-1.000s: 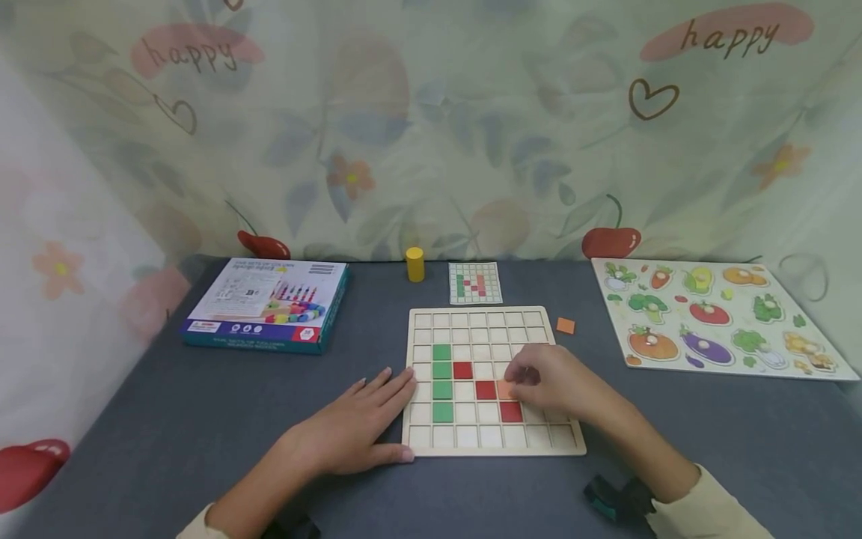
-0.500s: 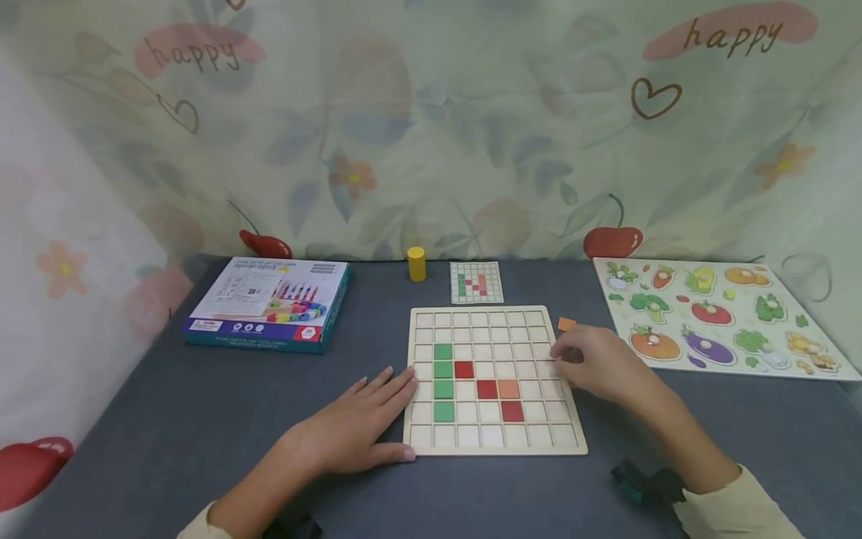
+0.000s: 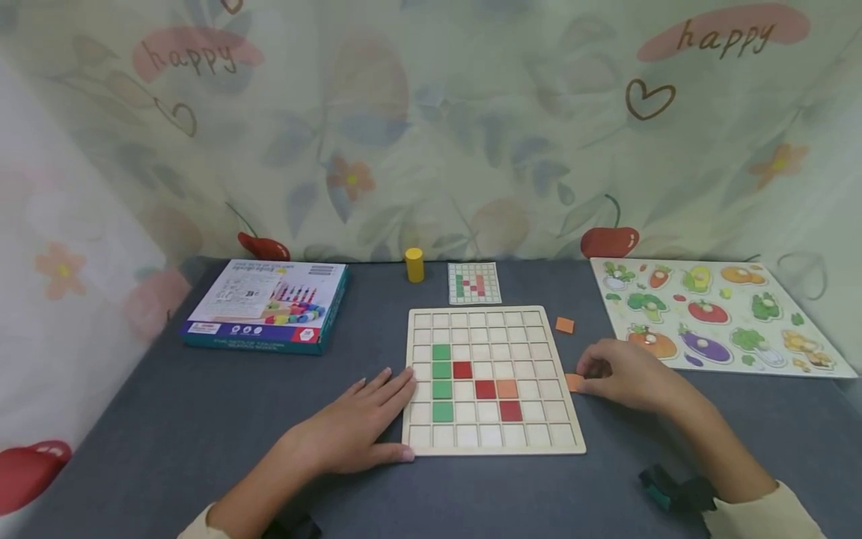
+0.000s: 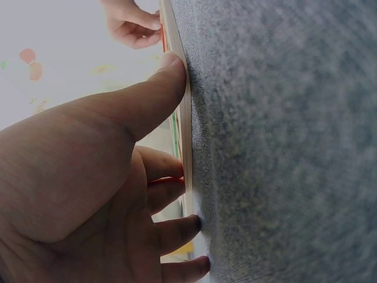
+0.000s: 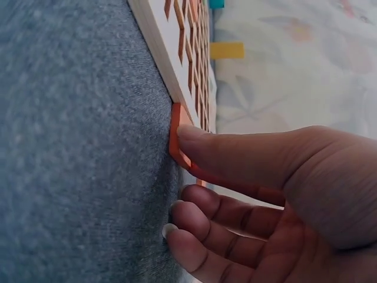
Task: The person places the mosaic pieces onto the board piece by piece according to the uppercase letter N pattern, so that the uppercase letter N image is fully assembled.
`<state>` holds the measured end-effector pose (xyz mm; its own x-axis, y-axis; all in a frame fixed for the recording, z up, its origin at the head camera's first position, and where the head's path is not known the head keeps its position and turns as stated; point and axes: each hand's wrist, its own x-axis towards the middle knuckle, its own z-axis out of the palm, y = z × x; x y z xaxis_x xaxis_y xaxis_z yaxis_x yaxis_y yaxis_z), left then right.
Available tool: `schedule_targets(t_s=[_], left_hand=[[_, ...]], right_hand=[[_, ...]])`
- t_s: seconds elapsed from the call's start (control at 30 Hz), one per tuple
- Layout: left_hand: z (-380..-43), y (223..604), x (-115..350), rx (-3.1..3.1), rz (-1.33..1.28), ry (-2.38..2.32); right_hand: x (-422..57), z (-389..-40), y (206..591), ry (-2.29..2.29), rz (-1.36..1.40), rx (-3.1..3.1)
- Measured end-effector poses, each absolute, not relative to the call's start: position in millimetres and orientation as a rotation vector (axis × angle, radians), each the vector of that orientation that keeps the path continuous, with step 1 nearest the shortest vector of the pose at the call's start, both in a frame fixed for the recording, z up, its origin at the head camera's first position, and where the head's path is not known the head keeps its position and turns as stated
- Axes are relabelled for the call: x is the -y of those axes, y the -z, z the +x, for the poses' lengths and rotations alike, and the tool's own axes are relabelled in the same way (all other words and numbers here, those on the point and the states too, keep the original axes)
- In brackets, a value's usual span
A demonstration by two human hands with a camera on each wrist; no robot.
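A wooden grid board lies on the table, holding a column of green tiles, 3 red tiles and an orange tile. My left hand rests with extended fingers along the board's left edge; in the left wrist view its thumb touches the edge. Beside the right edge, my right hand pinches another orange tile between thumb and index finger. That tile sits low by the table, close against the board; the index fingertip is partly hidden. One more orange tile lies near the board's upper right corner.
Behind the board lies a small pattern card with coloured squares. A yellow cylinder stands left of it. A boxed bead set is at the left, and a vegetable puzzle board at the right. A printed cloth hangs behind.
My right hand has let go of the orange tile in the grid, moved right off the board, and taken hold of another orange tile beside it. The left hand stays put.
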<state>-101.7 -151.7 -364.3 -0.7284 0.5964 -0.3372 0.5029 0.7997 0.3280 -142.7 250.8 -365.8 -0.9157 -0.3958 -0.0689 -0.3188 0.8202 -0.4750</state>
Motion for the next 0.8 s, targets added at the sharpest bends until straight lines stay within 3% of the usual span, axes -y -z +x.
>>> schedule_targets(t_s=[0.8], left_hand=[[-101.1, 364.2, 152.0, -2.563, 0.817, -0.299]], right_hand=[[-251.3, -143.4, 354.1, 0.888, -0.580, -2.814]])
